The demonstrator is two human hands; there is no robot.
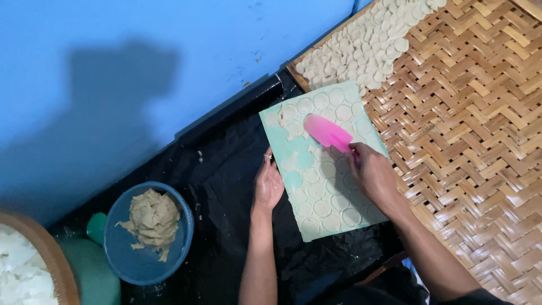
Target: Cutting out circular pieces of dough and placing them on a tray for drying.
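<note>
The left hand (267,183) lies flat, fingers together, on the near-left edge of the green mould (323,161), pinning it to the black sheet (226,186) so it cannot slide. Just beyond, the right hand (372,175) is closed around the handle of a pink spatula (328,133), whose blade presses on the mould's round holes, most filled with pale dough. The blue bowl (148,232) of dough sits left, within reach. Farther off, finished discs (367,45) lie on the woven tray (468,124).
</note>
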